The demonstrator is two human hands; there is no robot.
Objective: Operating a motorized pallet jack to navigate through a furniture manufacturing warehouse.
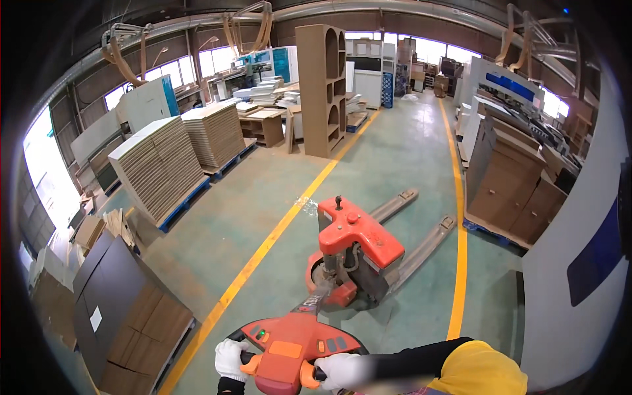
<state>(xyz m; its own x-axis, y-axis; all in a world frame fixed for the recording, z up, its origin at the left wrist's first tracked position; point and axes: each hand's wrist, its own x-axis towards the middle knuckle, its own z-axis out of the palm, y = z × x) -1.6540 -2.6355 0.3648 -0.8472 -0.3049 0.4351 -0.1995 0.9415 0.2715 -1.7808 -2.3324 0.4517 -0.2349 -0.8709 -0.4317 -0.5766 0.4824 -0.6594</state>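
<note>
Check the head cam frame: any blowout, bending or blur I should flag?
Head view: the windows at left are blown out white; fisheye bends the yellow floor line and blackens the corners; the right forearm is smeared near the right hand; the left hand and the red pallet truck stay sharp, with soft shadow under it.

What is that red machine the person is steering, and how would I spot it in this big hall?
Find the green floor lane between the two yellow lines. In it stands a red pallet truck, its two grey forks pointing away and bare. The left hand and right hand, both white-gloved, grip its handle; it is the only red machine among brown board stacks.
</note>
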